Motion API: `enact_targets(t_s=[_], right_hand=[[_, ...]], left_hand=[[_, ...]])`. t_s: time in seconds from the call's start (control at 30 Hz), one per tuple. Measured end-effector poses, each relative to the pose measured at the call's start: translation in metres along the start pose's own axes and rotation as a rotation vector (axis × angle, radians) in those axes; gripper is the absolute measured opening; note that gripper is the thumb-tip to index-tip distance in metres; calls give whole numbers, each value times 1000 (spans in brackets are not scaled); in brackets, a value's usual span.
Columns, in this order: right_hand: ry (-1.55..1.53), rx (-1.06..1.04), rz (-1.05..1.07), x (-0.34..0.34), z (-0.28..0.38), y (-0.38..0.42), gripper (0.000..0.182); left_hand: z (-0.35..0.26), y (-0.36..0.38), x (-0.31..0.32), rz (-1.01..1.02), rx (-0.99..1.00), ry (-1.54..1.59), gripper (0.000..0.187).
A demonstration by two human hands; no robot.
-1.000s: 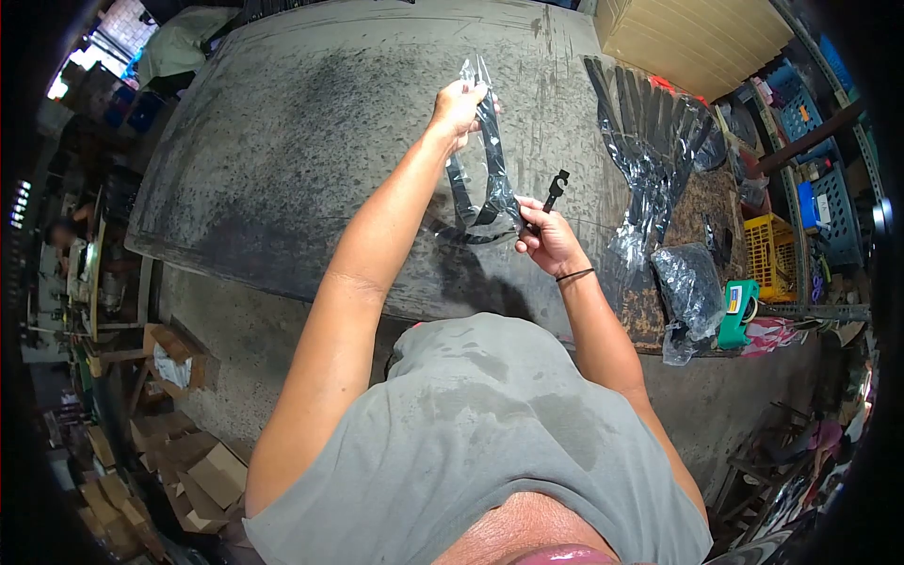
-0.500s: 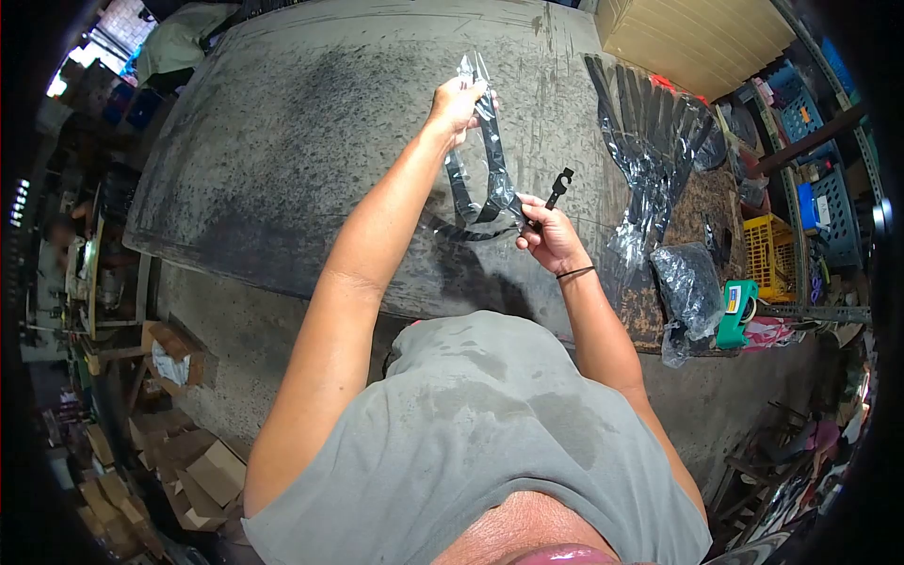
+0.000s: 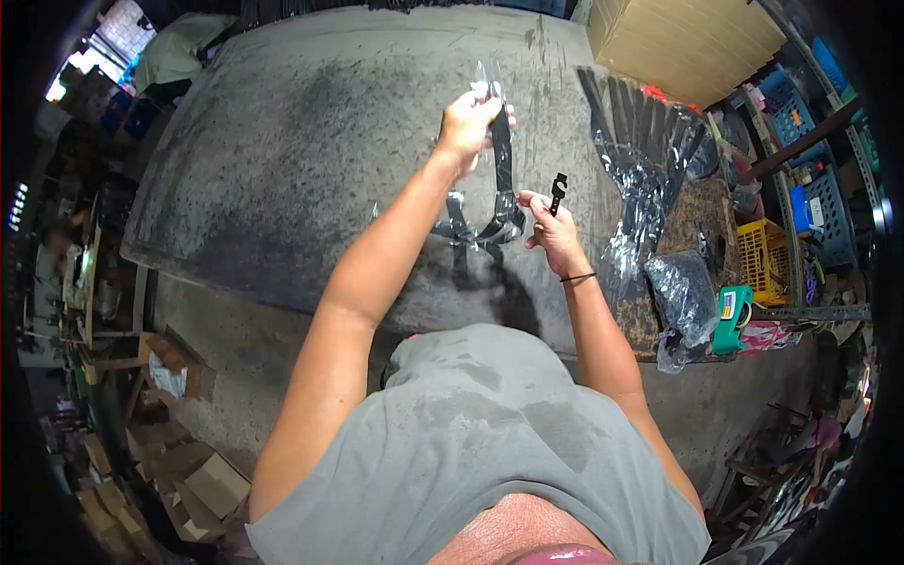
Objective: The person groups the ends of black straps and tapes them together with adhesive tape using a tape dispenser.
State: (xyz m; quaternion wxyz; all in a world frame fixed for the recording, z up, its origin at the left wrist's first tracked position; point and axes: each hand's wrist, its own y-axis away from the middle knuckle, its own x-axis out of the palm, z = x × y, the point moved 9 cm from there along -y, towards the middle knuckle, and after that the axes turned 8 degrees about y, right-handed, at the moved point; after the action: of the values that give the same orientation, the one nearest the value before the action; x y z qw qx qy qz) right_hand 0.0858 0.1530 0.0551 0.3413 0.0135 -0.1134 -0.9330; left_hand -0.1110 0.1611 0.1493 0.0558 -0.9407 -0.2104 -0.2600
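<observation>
My left hand (image 3: 468,130) is closed around the upper end of a black belt-like strap (image 3: 504,160) in a clear plastic sleeve. The strap hangs down from the fist and bends into a loop near the table's front; part of it is hidden behind my forearm. Lower and to the right, my right hand (image 3: 556,234) pinches a small black plastic hanger (image 3: 559,188) with a hooked top, which points upward. The fingers of that hand are beside the strap's bend, apart from it as far as I can see.
Several black straps in clear plastic (image 3: 636,188) lie fanned on the worn table (image 3: 282,151). Near them are a crumpled plastic bag (image 3: 683,292), a green tape dispenser (image 3: 730,320) and a yellow crate (image 3: 761,259). A large cardboard box (image 3: 683,47) stands at the back right.
My right hand has come away from the strap's bend, still with the hanger, now more upright. The left hand has shifted slightly right and down, and the strap's loop hangs differently.
</observation>
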Motion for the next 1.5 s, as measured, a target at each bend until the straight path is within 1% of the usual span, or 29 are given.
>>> enact_targets(t_s=[0.03, 0.07, 0.13, 0.17, 0.2, 0.23, 0.27, 0.33, 0.4, 0.5, 0.57, 0.73, 0.77, 0.8, 0.87, 0.93, 0.97, 1.07, 1.1, 1.13, 1.17, 1.2, 1.27, 1.3, 1.33, 1.4, 1.43, 1.5], right_hand=[[0, -61, -9, 0, 15, -3, 38], [25, -61, -58, -1, 26, -6, 39], [9, -161, -77, 7, 55, -10, 37], [39, -148, -52, 13, 67, -8, 36], [9, -199, -74, 18, 77, -7, 29], [58, -218, -71, 20, 79, -9, 25], [109, -234, -66, 22, 78, -11, 21], [103, -246, -63, 26, 81, -5, 16], [139, -230, -93, 25, 77, -1, 16], [87, -248, -85, 26, 70, 4, 18], [89, -259, -105, 25, 69, 6, 19], [55, -264, -178, 23, 70, 8, 19], [58, -269, -178, 24, 71, 9, 19], [67, -279, -183, 24, 72, 11, 19], [79, -291, -185, 25, 73, 12, 19], [92, -321, -194, 23, 69, 11, 18], [112, -317, -163, 21, 61, 8, 15], [133, -274, -195, 4, 76, 18, 15], [73, -301, -162, -6, 92, 21, 18], [74, -315, -198, -18, 101, 18, 21], [129, -321, -217, -25, 110, 16, 23], [184, -326, -241, -27, 135, 22, 26], [326, -305, -139, -17, 160, 25, 29], [412, -308, -59, -6, 171, 28, 30], [491, -263, 31, -2, 169, 26, 22], [448, -322, 85, 5, 173, 27, 17], [450, -318, 85, 3, 171, 24, 17], [429, -548, -77, -8, 188, 26, 13]], left_hand=[[-4, 8, 7, -18, -19, 20, 20], [-7, 14, 15, 2, -24, 24, 22], [-10, 26, 28, 4, -19, 67, 23], [-9, 29, 33, 31, -7, 96, 23], [-5, 31, 35, 54, 4, 126, 23], [-4, 35, 38, 49, 48, 214, 21], [-4, 38, 39, 50, 60, 198, 20], [-11, 46, 41, 90, 133, 179, 20], [-11, 44, 32, 95, 176, 145, 22], [-10, 45, 29, 105, 158, 57, 27], [-4, 49, 32, 122, 155, 51, 26], [19, 58, 38, 121, 98, 62, 21], [25, 61, 37, 114, 47, 17, 22], [29, 64, 36, 115, 52, 19, 22], [40, 72, 37, 152, 59, -62, 32], [37, 81, 38, 127, 34, -43, 32], [39, 81, 37, 139, 28, -60, 29], [38, 83, 32, 153, 33, -148, 25], [36, 83, 31, 181, 100, -248, 23], [33, 87, 35, 214, 162, -349, 22], [35, 90, 38, 202, 168, -279, 22], [36, 93, 42, 218, 155, -277, 22], [41, 99, 54, 315, 121, -336, 21], [45, 101, 59, 331, 96, -357, 19], [46, 103, 62, 347, 87, -352, 19], [52, 106, 65, 395, 43, -580, 19], [50, 109, 64, 355, 17, -517, 19], [61, 107, 54, 333, -8, -537, 22]])
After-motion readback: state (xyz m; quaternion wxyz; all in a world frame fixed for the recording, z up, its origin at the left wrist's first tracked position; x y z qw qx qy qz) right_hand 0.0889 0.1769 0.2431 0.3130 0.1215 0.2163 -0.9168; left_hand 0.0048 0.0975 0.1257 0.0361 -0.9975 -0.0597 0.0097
